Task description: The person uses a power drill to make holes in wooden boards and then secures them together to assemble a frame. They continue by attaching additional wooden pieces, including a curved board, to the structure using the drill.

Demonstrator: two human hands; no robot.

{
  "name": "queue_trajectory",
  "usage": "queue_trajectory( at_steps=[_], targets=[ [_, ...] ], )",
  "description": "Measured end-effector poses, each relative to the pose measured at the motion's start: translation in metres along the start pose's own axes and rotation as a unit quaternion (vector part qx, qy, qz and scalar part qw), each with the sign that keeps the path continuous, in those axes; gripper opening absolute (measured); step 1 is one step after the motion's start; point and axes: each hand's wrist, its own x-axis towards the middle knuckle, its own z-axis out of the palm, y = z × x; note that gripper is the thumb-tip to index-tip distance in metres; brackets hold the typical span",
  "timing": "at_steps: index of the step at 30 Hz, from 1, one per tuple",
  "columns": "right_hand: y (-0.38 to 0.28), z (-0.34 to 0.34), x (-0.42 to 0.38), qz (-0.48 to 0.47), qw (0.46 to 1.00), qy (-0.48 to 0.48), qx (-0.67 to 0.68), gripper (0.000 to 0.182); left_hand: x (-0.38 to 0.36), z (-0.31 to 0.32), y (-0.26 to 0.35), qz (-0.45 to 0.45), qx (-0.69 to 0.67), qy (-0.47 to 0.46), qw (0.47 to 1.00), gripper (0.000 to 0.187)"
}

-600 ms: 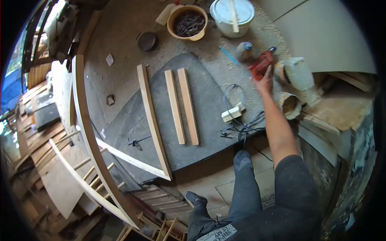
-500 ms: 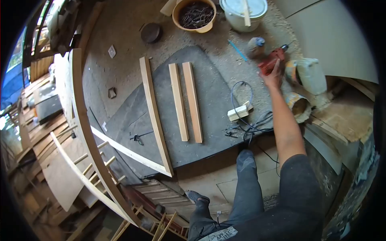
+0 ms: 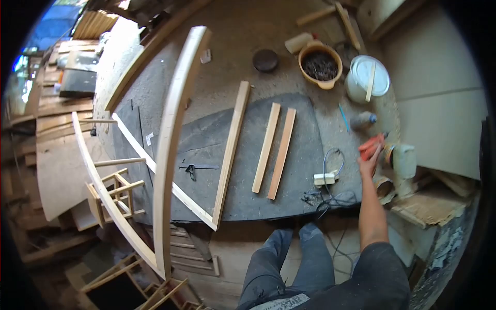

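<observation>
Red power drill (image 3: pixel 371 146): lies on the dusty floor just off the right edge of the dark mat (image 3: pixel 248 170). Its long axis runs on a diagonal, nose end up and to the right, away from the person; the bit itself is too small to make out. The body looks set down within arm's reach of the mat, probably to keep it handy to the work there.

Right hand (image 3: pixel 370 164): arm stretched forward from the standing person, fingers curled over the rear of the drill in a closing grip. How firm the hold is cannot be told.

Left hand: out of view.

White extension block (image 3: pixel 324 179): on the mat's right margin, just left of the drill, with a blue cable looped above it and black cord bunched below, likely the drill's feed.

Two short wooden slats (image 3: pixel 275 150): side by side near mid-mat, parallel, left of the block.

Long wooden strip (image 3: pixel 232 147): further left on the mat, leaning the same way as the slats.

Curved wooden rail (image 3: pixel 173 139): at the mat's left edge.

Orange bowl of nails (image 3: pixel 320 64) and white bucket (image 3: pixel 367 78): on the floor beyond the mat's far right corner.
</observation>
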Motion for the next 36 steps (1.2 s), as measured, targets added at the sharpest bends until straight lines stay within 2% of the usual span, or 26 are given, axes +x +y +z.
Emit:
queue_trajectory(
  at_steps=[2,6,7,8,10,12,13,14,15,17,19,20,23,26,30,32,33,35,36],
  targets=[
    [-0.02,-0.021,-0.021,-0.072,0.997,0.026,0.002,0.111,0.051,0.009,0.01,0.072,0.038,-0.019,0.996,0.038],
    [-0.1,-0.092,-0.06,-0.023,0.998,0.028,0.043,0.114,0.143,0.016,0.033,0.214,0.129,-0.04,0.968,0.053],
    [-0.12,-0.113,-0.069,0.002,0.998,0.011,0.066,0.114,0.144,0.019,0.049,0.267,0.135,-0.065,0.952,0.056],
    [-0.138,-0.133,-0.074,0.001,0.997,-0.001,0.073,0.114,0.143,0.021,0.09,0.325,0.142,-0.085,0.931,0.06],
    [-0.18,-0.18,-0.083,0.005,0.995,-0.028,0.093,0.113,0.102,0.016,0.162,0.384,0.127,-0.118,0.907,0.052],
    [-0.275,-0.237,-0.103,-0.01,0.995,-0.031,0.091,0.113,0.041,-0.001,0.224,0.515,0.12,-0.129,0.839,0.045],
    [-0.31,-0.257,-0.109,-0.013,0.995,-0.047,0.086,0.113,0.026,-0.01,0.246,0.513,0.118,-0.173,0.833,0.043],
    [-0.317,-0.273,-0.103,-0.089,0.988,-0.049,0.117,0.11,0.01,-0.019,0.267,0.507,0.118,-0.218,0.826,0.042],
    [-0.328,-0.288,-0.097,-0.091,0.988,-0.046,0.114,0.11,-0.018,-0.029,0.288,0.539,0.143,-0.211,0.803,0.042],
    [-0.36,-0.322,-0.087,-0.201,0.979,-0.019,-0.003,0.102,-0.053,-0.048,0.324,0.606,0.169,-0.204,0.75,0.041],
    [-0.454,-0.352,-0.106,-0.072,0.991,-0.055,0.096,0.092,-0.086,-0.065,0.355,0.594,0.146,-0.206,0.763,0.04],
    [-0.458,-0.358,-0.099,-0.111,0.987,-0.041,0.112,0.085,-0.101,-0.072,0.371,0.603,0.112,-0.228,0.756,0.038],
    [-0.512,-0.381,-0.096,-0.121,0.977,-0.087,0.153,0.071,-0.137,-0.083,0.422,0.675,0.061,-0.225,0.7,0.04],
    [-0.57,-0.386,-0.094,-0.098,0.969,-0.131,0.187,0.063,-0.173,-0.077,0.487,0.729,0.015,-0.187,0.659,0.037],
    [-0.633,-0.349,-0.058,-0.117,0.961,-0.195,0.155,0.062,-0.194,-0.062,0.593,0.744,-0.02,-0.139,0.654,0.042],
    [-0.664,-0.312,-0.02,-0.126,0.942,-0.262,0.17,0.068,-0.189,-0.052,0.66,0.767,-0.035,0.004,0.641,0.049],
    [-0.677,-0.292,-0.004,-0.117,0.941,-0.272,0.164,0.068,-0.18,-0.045,0.691,0.757,-0.035,0.001,0.652,0.049],
    [-0.706,-0.249,0.037,-0.166,0.919,-0.32,0.157,0.075,-0.164,-0.036,0.768,0.756,0.005,0.101,0.647,0.056],
    [-0.722,-0.233,0.057,-0.145,0.913,-0.357,0.135,0.079,-0.159,-0.029,0.801,0.735,0.003,0.101,0.67,0.065]
  ],
)
